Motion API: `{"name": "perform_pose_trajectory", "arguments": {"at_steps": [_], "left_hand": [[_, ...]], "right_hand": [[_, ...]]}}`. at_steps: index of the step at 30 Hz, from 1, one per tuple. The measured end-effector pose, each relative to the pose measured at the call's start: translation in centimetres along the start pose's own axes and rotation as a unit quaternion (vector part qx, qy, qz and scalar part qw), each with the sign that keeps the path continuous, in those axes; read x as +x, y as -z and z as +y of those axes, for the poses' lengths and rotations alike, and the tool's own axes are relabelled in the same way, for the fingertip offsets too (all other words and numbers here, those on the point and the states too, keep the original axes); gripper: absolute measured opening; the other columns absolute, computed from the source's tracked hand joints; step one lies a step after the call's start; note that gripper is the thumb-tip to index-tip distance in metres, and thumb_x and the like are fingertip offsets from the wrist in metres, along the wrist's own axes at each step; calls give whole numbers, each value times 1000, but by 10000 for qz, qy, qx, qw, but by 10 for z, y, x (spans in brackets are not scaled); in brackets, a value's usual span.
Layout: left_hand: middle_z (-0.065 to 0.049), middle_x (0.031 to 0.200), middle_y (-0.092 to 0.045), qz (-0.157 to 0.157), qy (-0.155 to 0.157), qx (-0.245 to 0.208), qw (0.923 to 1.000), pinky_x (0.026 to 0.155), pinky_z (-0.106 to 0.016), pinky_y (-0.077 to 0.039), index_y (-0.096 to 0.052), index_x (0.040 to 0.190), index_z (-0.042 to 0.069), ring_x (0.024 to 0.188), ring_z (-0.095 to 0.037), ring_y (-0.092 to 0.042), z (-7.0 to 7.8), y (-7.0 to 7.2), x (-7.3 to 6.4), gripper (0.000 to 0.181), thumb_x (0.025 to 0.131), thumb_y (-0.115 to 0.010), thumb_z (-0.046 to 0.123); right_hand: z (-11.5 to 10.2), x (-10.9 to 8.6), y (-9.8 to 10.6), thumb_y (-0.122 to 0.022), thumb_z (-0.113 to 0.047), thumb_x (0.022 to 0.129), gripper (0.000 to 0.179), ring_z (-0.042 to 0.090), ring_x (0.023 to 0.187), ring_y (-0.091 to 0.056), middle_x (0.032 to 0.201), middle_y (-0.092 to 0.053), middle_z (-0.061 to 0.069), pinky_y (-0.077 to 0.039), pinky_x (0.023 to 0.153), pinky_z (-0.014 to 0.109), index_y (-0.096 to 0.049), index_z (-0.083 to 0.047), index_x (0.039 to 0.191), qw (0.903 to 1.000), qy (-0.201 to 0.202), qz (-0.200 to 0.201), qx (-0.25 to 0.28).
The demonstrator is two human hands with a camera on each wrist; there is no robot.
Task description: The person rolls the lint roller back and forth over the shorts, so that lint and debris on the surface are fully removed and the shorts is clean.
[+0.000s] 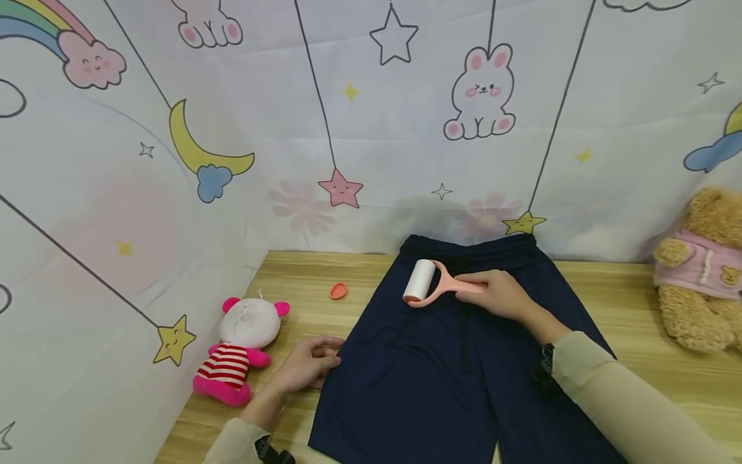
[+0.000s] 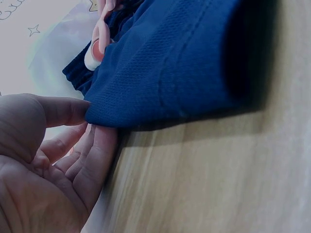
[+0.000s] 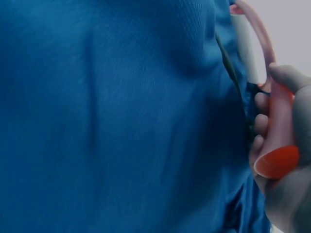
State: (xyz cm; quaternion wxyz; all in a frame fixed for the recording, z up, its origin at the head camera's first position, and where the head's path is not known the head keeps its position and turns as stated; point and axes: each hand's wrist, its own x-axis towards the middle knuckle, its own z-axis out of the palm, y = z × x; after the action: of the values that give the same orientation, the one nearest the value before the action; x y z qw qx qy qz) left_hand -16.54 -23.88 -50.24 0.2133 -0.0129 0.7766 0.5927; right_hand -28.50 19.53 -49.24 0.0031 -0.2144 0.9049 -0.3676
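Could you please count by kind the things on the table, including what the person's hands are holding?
Soft toys: 2 (striped toy, teddy bear)
Shorts: 1
Lint roller: 1
Small orange piece: 1
Total: 5

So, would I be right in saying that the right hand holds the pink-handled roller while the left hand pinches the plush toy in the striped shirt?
Not quite: the left hand pinches the edge of the dark blue shorts, not the plush toy, as the left wrist view shows. The right hand does hold the pink-handled roller.
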Motion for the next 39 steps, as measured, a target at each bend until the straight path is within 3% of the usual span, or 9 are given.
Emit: {"name": "perform_pose_trajectory", "arguments": {"at_steps": [13,23,29,39], "left_hand": [[-8,97,-69,36,43,46,10000,60,-38,-61,-60,140,1,79,-22,-71,0,-1,1,43,99,-68,7],[-9,97,-70,71,59,43,9999,60,-39,-61,-60,140,1,79,-22,-71,0,-1,1,42,99,-67,7],[-9,98,-70,51,44,32,10000,60,-39,-61,-60,140,1,80,-22,-71,1,-2,1,41,99,-67,6],[-9,99,-70,11,68,-3,10000,61,-39,-61,-59,141,0,80,-22,-71,3,-1,0,42,100,-66,5]], "right_hand": [[-13,21,-16,-78,-46,93,49,16,89,-69,117,-75,5,-58,80,43,-74,-18,133,9999,-106,-94,15],[-18,19,-12,-79,-44,93,49,21,95,-70,121,-74,9,-57,84,47,-73,-17,133,9997,-215,-95,-18],[-16,10,6,-78,-49,92,51,20,97,-69,123,-73,7,-57,82,44,-73,-20,134,9998,-154,-56,-75],[-4,-15,59,-76,-50,94,50,24,104,-69,125,-72,8,-57,81,45,-73,-20,134,9998,-109,71,-126]]}}
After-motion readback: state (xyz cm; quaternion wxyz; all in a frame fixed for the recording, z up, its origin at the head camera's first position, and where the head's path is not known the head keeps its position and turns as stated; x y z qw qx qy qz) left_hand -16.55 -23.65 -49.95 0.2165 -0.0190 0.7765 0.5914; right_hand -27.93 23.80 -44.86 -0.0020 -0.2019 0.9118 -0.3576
